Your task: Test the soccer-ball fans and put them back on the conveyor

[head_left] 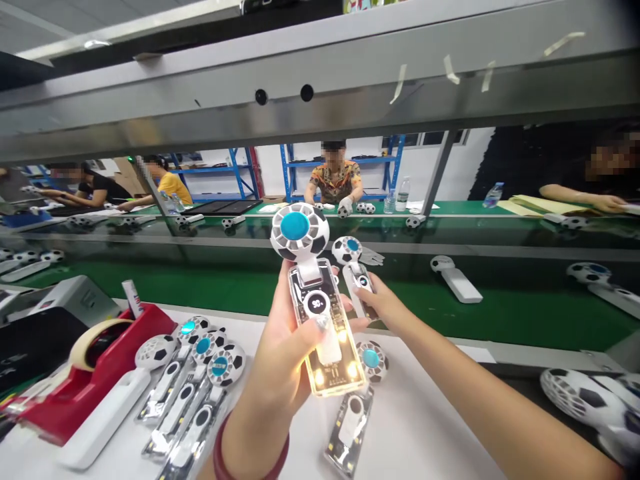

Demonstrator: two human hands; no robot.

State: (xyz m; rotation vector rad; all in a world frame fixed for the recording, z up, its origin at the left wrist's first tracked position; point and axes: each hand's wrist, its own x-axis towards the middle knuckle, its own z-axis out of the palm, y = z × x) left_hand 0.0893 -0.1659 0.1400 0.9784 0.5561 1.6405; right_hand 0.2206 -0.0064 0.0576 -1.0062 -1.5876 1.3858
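My left hand [295, 347] is closed around a handheld fan [327, 333] with a football-patterned head and a clear handle. Its round display reads about 90, its lamps glow yellow, and my thumb lies on the front near the display. Farther off, my right hand [383, 300] grips a second football fan [347, 250] by its handle; that display is lit too. Below them another clear-handled fan [353, 413] lies on the white work surface [400, 413]. To the left, several similar fans [203, 393] lie side by side, along with a white-handled fan [107, 413].
A red tape dispenser [150, 333] stands at the left. Beyond the white surface runs a green conveyor belt [410, 320] carrying a white fan [457, 280] and others. More fans [590, 400] sit at the lower right. Co-workers sit across the belt, under a metal overhead beam [350, 100].
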